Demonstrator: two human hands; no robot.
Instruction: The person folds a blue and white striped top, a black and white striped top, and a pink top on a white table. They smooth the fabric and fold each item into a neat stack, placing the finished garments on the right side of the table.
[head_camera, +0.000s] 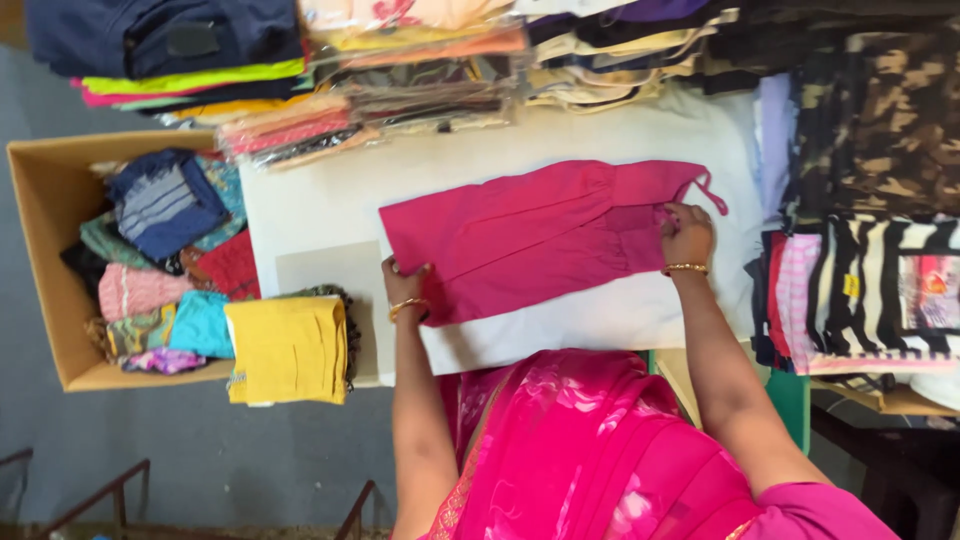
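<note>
A white cloth-covered work table (300, 205) is seen spread as a flat bed for the garment, with stacks of folded and plastic-wrapped clothing (420, 80) ranged along its far edge, apparently kept out of the working area. An open brown cardboard box (45, 260), filled with mixed coloured garments, is stood on the floor just beside the table's left end, within reach. A bright pink cotton garment with a thin tie strap (520, 235) is laid flat near the middle of the table, held stretched between both hands so that it lies smooth. A folded mustard-yellow cloth (288, 350) is rested at the table's near corner, beside the box. The left hand (403, 285) is pressed on the garment's lower corner, fingers curled over the edge. The right hand (686, 235) is clenched on the gathered fabric near the strap.
</note>
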